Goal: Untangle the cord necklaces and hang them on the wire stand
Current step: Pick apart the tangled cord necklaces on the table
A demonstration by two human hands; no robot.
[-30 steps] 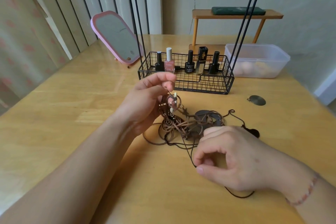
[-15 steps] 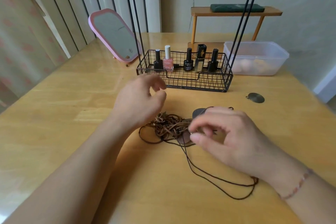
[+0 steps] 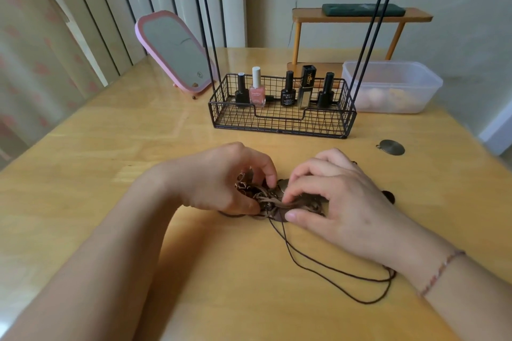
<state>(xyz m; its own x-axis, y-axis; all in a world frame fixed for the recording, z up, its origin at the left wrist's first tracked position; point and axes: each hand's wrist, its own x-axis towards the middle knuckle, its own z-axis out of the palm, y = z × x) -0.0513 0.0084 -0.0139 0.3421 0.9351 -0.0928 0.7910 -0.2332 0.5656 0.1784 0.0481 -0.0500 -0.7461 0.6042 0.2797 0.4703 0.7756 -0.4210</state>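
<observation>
— Where's the tangle of cord necklaces?
— Mid-bench, near side of the wire stand, between both hands.
— Hands?
— Left hand curled, pinching cords at the tangle's left. Right hand curled too, fingertips and thumb pinching cords on the right. Dark loops trailing near-right.

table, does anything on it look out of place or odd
Yes. A round metal disc pendant lies alone on the table, right of the wire basket, apart from the tangled cord necklaces that the left hand and right hand pick at.
</observation>
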